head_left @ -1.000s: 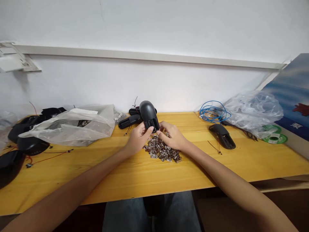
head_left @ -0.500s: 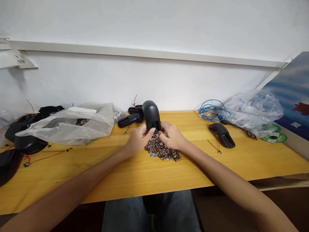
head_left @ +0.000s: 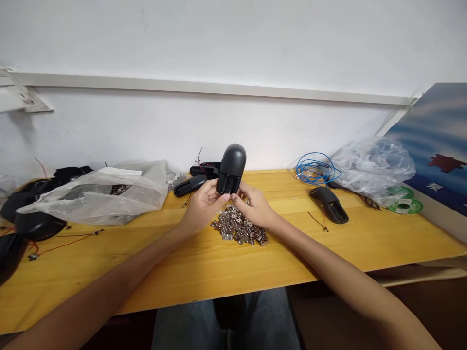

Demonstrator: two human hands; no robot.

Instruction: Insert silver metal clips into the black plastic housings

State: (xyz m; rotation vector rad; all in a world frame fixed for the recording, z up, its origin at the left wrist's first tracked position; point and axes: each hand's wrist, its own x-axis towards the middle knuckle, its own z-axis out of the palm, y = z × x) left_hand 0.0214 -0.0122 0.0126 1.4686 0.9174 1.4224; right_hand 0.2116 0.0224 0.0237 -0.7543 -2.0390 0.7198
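Black plastic housing stands upright above the table, pinched at its open end by the curled fingers of left hand and right hand. Heap of small metal fittings below looks largely unused; another housing lies aside.

yellow wooden table: heap of small metal parts, blue wire coil, black plastic housing, clear plastic bag
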